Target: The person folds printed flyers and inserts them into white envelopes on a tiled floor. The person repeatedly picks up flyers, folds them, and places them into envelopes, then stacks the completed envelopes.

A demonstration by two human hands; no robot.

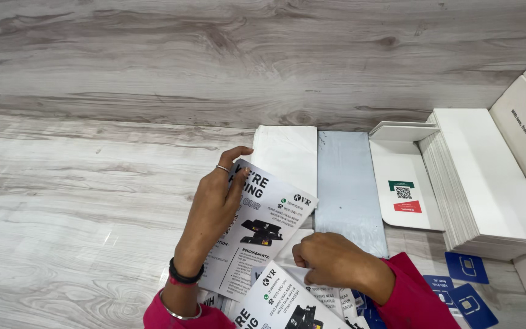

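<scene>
The left hand (214,204), fingers curled, grips a grey printed leaflet (263,228) tilted upward, while the right hand (330,259) pinches another leaflet (281,301) just below, white card stack (488,183) to the right.

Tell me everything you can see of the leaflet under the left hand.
The leaflet is a thin printed paper sheet, white along its upper edge and grey lower down, with dark bold lettering, small text blocks and a picture of a black device. It lies tilted on the wood-grain table, its top corner overlapping a white sheet. The left hand rests flat on its left edge, fingers curled over the upper corner. Its lower part is overlapped by another similar leaflet near the right hand.
</scene>
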